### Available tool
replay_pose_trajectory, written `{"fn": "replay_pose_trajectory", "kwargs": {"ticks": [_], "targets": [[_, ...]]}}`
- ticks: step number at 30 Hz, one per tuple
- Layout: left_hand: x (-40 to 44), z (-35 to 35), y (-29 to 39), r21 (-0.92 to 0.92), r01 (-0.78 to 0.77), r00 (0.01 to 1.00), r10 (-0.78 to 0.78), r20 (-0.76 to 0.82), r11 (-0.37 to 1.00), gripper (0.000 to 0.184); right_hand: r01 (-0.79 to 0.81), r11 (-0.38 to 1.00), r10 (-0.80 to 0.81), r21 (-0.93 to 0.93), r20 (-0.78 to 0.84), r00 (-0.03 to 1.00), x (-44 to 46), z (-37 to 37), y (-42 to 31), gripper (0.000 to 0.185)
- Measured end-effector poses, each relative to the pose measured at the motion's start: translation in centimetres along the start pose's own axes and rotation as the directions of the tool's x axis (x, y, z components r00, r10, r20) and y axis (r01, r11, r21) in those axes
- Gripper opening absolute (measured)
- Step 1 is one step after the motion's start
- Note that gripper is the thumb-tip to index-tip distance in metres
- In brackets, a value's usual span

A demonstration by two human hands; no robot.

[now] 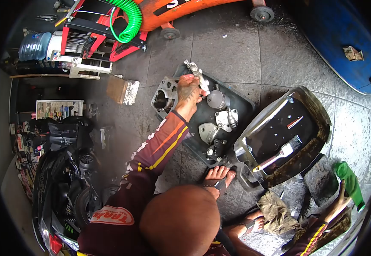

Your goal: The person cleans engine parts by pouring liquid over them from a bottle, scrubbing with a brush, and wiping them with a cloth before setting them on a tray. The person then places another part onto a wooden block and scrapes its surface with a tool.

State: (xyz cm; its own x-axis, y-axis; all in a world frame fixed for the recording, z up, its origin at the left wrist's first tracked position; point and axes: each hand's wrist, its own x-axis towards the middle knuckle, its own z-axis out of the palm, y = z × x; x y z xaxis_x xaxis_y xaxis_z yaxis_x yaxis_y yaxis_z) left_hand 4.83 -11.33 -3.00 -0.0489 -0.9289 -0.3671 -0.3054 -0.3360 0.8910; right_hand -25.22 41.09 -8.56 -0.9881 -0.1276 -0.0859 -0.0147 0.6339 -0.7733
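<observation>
My left hand point(189, 90) is closed around a silvery, lumpy metal engine part point(199, 76) over the far side of a black tray point(243, 101). Beside that hand, at the tray's left, is an engine cylinder block point(160, 101). A round piston point(218, 100) sits just to the right of it. Nearer me in the tray are two metal cover plates, one of them a rounded plate point(209, 132), and a small dark part point(216, 150). Far to the right, my right hand point(342, 197) grips a green plastic bottle point(349, 182), its fingers partly hidden.
A black basin point(307, 91) with dark liquid and a paintbrush point(281, 155) stands right of the tray. A crumpled rag point(276, 213) lies by my foot. A motorcycle point(68, 183), a blue drum point(343, 42), an orange tank point(155, 15) and a coiled green hose point(130, 21) surround the floor.
</observation>
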Motion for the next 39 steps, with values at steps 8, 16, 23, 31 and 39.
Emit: {"fn": "replay_pose_trajectory", "kwargs": {"ticks": [8, 16, 23, 31, 39], "targets": [[-1.0, 1.1, -0.6, 0.123, -0.009, 0.999, 0.014, -0.041, 0.992, 0.04, 0.009, 0.996, -0.006, 0.086, -0.032, 0.999, 0.4, 0.1, 0.8, 0.042], [-5.0, -0.7, -4.6, 0.142, -0.526, 0.85, 0.521, 0.071, 0.839, 0.049, 0.067, 0.968, -0.07, -0.244, -0.004, 0.998, 0.6, -2.2, 6.3, 0.035], [-7.8, -7.2, -10.1, 0.273, -0.267, 0.964, 0.253, 0.087, 0.924, 0.038, 0.2, 0.973, -0.207, -0.112, -0.047, 0.977, 0.5, -2.2, 5.1, 0.039], [-10.5, -6.2, -8.2, 0.583, -0.469, 0.876, 0.267, 0.402, 0.664, 0.048, 0.062, 0.996, -0.056, 0.068, -0.09, 0.994, -2.3, -1.1, -3.2, 0.046], [-10.2, -8.2, -9.1, 0.577, -0.624, 0.781, 0.393, 0.485, 0.527, 0.033, 0.173, 0.983, -0.179, -0.064, -0.114, 0.977, -4.6, -2.3, -6.0, 0.047]]}}
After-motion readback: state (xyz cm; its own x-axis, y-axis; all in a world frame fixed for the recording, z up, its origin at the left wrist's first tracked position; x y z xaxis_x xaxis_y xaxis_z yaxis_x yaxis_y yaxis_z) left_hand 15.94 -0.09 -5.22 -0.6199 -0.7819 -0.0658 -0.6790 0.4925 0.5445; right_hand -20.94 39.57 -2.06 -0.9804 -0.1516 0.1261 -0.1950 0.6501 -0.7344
